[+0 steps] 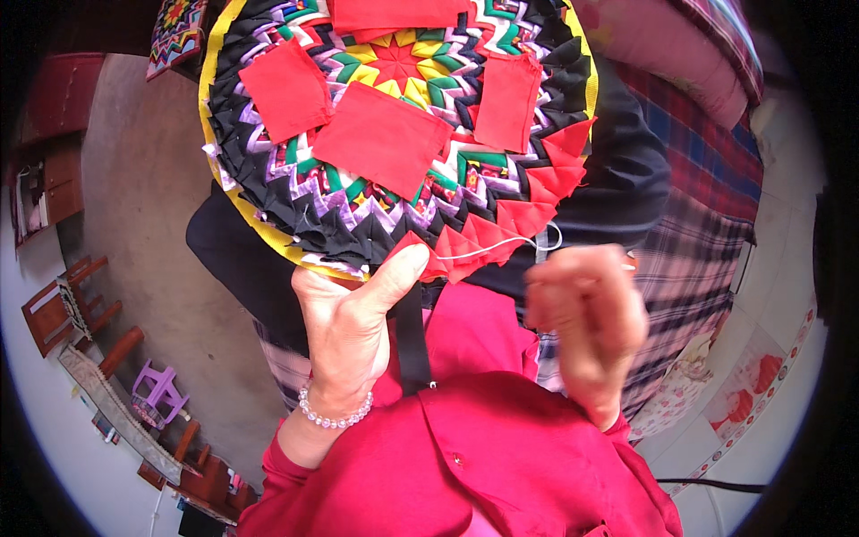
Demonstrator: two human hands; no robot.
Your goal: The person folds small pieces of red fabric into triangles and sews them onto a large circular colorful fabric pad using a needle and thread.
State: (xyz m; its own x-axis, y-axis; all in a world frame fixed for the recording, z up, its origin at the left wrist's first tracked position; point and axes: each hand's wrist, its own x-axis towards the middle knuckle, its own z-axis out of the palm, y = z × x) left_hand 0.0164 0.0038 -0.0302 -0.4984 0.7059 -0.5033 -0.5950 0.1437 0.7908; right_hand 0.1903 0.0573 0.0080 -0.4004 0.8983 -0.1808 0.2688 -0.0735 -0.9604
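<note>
Red folded-cloth triangles (501, 219) should lie flattest with the left hand (344, 309) firmly pinching the round multicoloured patchwork (394, 67) at its lower edge, thin white thread (517, 238) clear; the curled right hand (586, 309) is too blurred to tell its hold.

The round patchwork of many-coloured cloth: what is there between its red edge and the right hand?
In the head view, a loop of thin white thread shows between the patchwork's red edge and the right hand, against black cloth.
</note>
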